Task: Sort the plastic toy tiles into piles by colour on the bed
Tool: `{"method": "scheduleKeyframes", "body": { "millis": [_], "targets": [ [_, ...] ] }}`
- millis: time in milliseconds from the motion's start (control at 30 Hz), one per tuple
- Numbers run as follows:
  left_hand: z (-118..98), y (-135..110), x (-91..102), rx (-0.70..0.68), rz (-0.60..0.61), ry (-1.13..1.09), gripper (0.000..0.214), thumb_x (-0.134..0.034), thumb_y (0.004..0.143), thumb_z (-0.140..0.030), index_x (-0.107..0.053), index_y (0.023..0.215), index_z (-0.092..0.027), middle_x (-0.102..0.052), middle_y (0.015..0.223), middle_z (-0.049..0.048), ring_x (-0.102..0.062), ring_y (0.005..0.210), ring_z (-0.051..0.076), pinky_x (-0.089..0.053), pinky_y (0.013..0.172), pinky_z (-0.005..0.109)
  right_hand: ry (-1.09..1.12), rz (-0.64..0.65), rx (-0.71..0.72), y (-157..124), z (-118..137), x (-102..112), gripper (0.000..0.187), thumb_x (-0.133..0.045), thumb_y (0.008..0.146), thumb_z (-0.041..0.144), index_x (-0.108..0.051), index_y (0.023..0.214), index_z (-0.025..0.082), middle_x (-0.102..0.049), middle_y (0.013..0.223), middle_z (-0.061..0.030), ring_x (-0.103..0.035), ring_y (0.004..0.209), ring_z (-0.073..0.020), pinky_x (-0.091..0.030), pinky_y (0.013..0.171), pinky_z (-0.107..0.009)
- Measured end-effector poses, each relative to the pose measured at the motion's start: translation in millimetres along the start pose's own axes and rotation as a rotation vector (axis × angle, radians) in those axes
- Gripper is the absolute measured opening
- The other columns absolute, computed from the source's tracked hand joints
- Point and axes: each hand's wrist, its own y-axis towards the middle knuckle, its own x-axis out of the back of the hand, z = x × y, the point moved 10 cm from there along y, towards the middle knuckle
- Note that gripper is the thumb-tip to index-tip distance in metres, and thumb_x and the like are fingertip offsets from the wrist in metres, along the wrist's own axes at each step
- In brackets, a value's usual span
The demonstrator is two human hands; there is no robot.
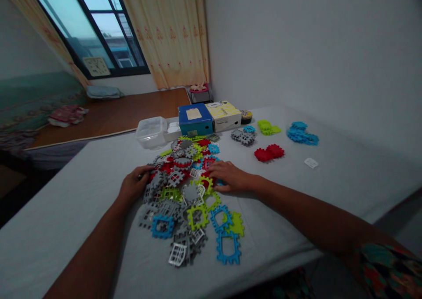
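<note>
A heap of flat plastic interlocking building pieces (191,193) in grey, red, lime green, blue and white lies on the table before me. My left hand (133,185) is at the heap's left edge, its fingers curled against grey pieces; what lies between them is hidden. Over the right side rests my right hand (231,176), palm down, fingers stretched across red pieces. Nearest me are a blue square frame (228,260), another blue frame (162,227) and a white window-like piece (177,254).
Separate stacks stand at the right: grey pieces (243,137), lime green pieces (267,127), red pieces (269,153) and blue pieces (301,134). One white piece (311,162) lies alone. Behind the heap are a clear plastic tub (150,132), a blue box (195,125) and a yellow-white box (226,116).
</note>
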Motion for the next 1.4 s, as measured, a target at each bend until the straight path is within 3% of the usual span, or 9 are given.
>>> {"method": "scheduleKeyframes", "body": {
  "millis": [167, 267, 433, 700, 867, 1000, 1133, 1267, 1400],
  "targets": [
    [1, 1, -0.5, 0.011, -0.003, 0.007, 0.037, -0.051, 0.078, -0.038, -0.076, 0.101, -0.024, -0.073, 0.119, 0.0063, -0.067, 0.112, 0.026, -0.049, 0.104, 0.040, 0.056, -0.025, -0.028, -4, -8, 8, 0.022, -0.069, 0.087, 0.039, -0.067, 0.098, 0.021, -0.065, 0.124, -0.0110, -0.052, 0.118, -0.0276, -0.043, 0.095, -0.045],
    [-1, 0, -0.4, 0.008, -0.001, -0.005, 0.037, -0.051, 0.078, -0.038, -0.076, 0.101, -0.024, -0.073, 0.119, 0.0070, -0.066, 0.114, 0.027, -0.049, 0.105, 0.040, 0.065, -0.053, -0.058, -6, -17, 9, 0.025, -0.070, 0.084, 0.032, -0.064, 0.106, 0.021, -0.065, 0.119, -0.0093, -0.054, 0.113, -0.0255, -0.044, 0.093, -0.042],
    [-3, -1, 1.5, 0.009, -0.012, -0.022, 0.035, -0.052, 0.077, -0.038, -0.076, 0.099, -0.025, -0.075, 0.115, 0.0058, -0.067, 0.112, 0.026, -0.049, 0.103, 0.040, 0.070, -0.184, -0.091, -10, -31, 25, 0.054, -0.072, 0.078, 0.025, -0.054, 0.129, 0.019, -0.058, 0.128, -0.0136, -0.051, 0.118, -0.0269, -0.043, 0.098, -0.043],
    [4, 2, -0.9, 0.012, -0.011, -0.001, 0.040, -0.051, 0.075, -0.040, -0.076, 0.102, -0.024, -0.074, 0.117, 0.0070, -0.066, 0.112, 0.027, -0.049, 0.104, 0.040, -0.033, -0.150, -0.220, -27, -56, 54, 0.050, -0.072, 0.081, 0.034, -0.060, 0.127, 0.019, -0.062, 0.128, -0.0139, -0.054, 0.116, -0.0293, -0.045, 0.097, -0.045],
    [3, 3, -0.7, -0.003, -0.014, -0.006, 0.038, -0.052, 0.074, -0.041, -0.076, 0.100, -0.025, -0.074, 0.116, 0.0056, -0.067, 0.111, 0.027, -0.050, 0.102, 0.039, -0.033, 0.093, -0.483, -81, -85, 78, 0.038, -0.073, 0.079, 0.046, -0.068, 0.108, 0.021, -0.071, 0.108, -0.0092, -0.065, 0.096, -0.0251, -0.049, 0.081, -0.034],
    [5, 4, 0.1, 0.018, -0.019, 0.015, 0.039, -0.051, 0.075, -0.042, -0.077, 0.099, -0.026, -0.074, 0.117, 0.0052, -0.068, 0.109, 0.028, -0.051, 0.101, 0.040, -0.104, 0.122, -0.723, -151, -112, 104, 0.037, -0.073, 0.075, 0.050, -0.069, 0.100, 0.022, -0.072, 0.104, -0.0084, -0.066, 0.091, -0.0256, -0.048, 0.077, -0.034],
    [8, 6, -1.5, 0.015, -0.007, 0.024, 0.040, -0.050, 0.076, -0.041, -0.077, 0.102, -0.026, -0.075, 0.115, 0.0061, -0.069, 0.107, 0.029, -0.053, 0.098, 0.041, -0.163, 0.108, -0.957, -199, -140, 104, 0.032, -0.075, 0.073, 0.043, -0.069, 0.097, 0.022, -0.073, 0.102, -0.0074, -0.067, 0.091, -0.0251, -0.047, 0.072, -0.032],
    [8, 6, -1.4, -0.008, -0.019, 0.019, 0.038, -0.052, 0.076, -0.040, -0.076, 0.102, -0.026, -0.075, 0.116, 0.0061, -0.068, 0.109, 0.028, -0.052, 0.099, 0.041, -0.264, 0.039, -1.012, -197, -140, 105, 0.032, -0.071, 0.077, 0.047, -0.068, 0.096, 0.022, -0.071, 0.104, -0.0090, -0.067, 0.091, -0.0252, -0.047, 0.069, -0.032],
    [6, 5, -2.6, -0.009, -0.009, 0.029, 0.040, -0.049, 0.077, -0.039, -0.076, 0.104, -0.025, -0.074, 0.117, 0.0072, -0.067, 0.112, 0.029, -0.051, 0.101, 0.042, -0.344, 0.040, -0.901, -161, -106, 108, 0.030, -0.063, 0.086, 0.050, -0.068, 0.096, 0.022, -0.071, 0.103, -0.0107, -0.066, 0.094, -0.0279, -0.046, 0.067, -0.033]
  ]
}}
